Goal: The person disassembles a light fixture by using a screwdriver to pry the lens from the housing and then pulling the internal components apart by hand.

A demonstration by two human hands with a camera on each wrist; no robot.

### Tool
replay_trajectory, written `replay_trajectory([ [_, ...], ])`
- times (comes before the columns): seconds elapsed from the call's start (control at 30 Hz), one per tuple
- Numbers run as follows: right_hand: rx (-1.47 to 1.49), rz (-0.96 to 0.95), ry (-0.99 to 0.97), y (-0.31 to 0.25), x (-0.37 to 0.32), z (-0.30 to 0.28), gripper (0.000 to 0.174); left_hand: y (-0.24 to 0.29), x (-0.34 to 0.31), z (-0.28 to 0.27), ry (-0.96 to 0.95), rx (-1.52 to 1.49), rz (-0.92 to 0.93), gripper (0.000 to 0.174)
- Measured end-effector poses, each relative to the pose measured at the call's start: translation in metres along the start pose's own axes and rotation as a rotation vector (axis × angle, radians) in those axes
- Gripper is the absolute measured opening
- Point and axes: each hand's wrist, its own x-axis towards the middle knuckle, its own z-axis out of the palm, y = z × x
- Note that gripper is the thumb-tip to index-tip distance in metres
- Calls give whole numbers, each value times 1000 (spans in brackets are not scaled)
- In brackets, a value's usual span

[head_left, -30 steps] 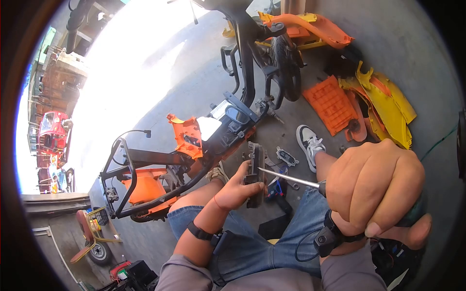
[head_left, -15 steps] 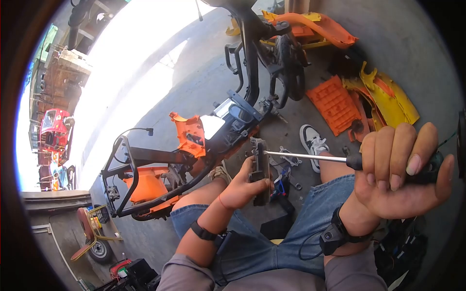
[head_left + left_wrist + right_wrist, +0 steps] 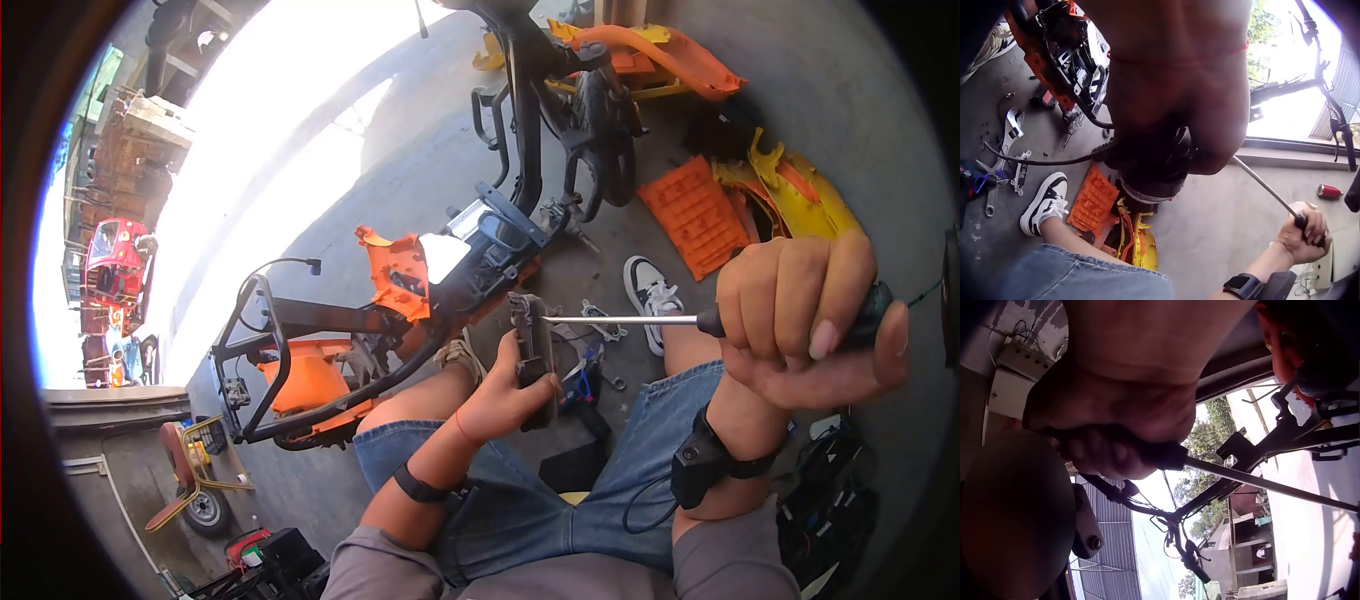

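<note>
In the head view my left hand (image 3: 490, 400) holds a dark, ribbed part (image 3: 532, 345) upright, with the thumb on its near side. The left wrist view shows the same part (image 3: 1150, 181) from another side, with a rounded rim and partly hidden by that hand. A long screwdriver (image 3: 630, 320) points at the part, its tip right at the upper face. My right hand (image 3: 800, 310) grips the dark handle, fingers curled over it and thumb held out. In the right wrist view the bare steel shaft (image 3: 1241, 476) runs out from the fist.
Ahead stands a stripped scooter frame (image 3: 520, 130) with an orange cover (image 3: 395, 272) on it. Orange panels (image 3: 693, 215) and yellow panels (image 3: 815, 195) lie on the floor. Near my shoe (image 3: 652, 300) are an adjustable wrench (image 3: 1011, 128) and blue-handled scissors (image 3: 988, 180).
My right hand has turned about the screwdriver's axis, from back of the hand showing to fingers showing, then shifted slightly left. The left hand keeps its hold on the part.
</note>
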Motion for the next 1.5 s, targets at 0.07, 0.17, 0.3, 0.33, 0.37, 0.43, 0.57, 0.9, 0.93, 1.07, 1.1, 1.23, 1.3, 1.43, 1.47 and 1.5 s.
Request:
replay_trajectory([
  [0.07,-139,-72,297,7,-1,16,41,-13,4,1,61,264,87,65],
  [0.17,-178,-123,651,12,0,20,45,-9,8,7,150,42,45,64],
  [0.3,-188,-133,959,17,7,14,48,-15,11,4,243,239,137,63],
  [0.33,-191,-146,977,19,8,18,48,-14,12,5,293,292,141,64],
  [0.37,-192,-150,978,19,10,18,48,-14,13,5,341,345,146,66],
  [0.43,-265,-165,1123,21,14,17,48,-12,13,10,384,441,224,68],
  [0.57,-256,-139,1056,15,9,11,48,-1,9,15,349,442,182,74],
  [0.9,30,-16,67,2,2,-15,40,2,-5,17,75,5,-80,66],
  [0.93,13,-1,80,2,0,-11,38,1,-5,17,75,4,-83,66],
  [1.07,91,-13,-62,5,-2,-17,40,-5,-5,14,99,50,-52,66],
  [1.1,92,-14,-57,5,-2,-19,40,-6,-5,14,116,49,-37,65],
  [1.23,146,58,-183,3,-1,-23,41,-11,-10,18,91,59,-46,64],
  [1.3,156,70,-208,0,-3,-24,41,-8,-10,18,70,109,-24,66],
  [1.43,233,99,-336,-2,1,-28,41,-18,-11,13,36,198,23,66],
  [1.47,266,106,-413,-2,2,-29,41,-16,-12,13,23,171,7,66],
  [1.5,264,107,-408,-1,2,-29,41,-15,-12,14,9,145,-11,66],
])
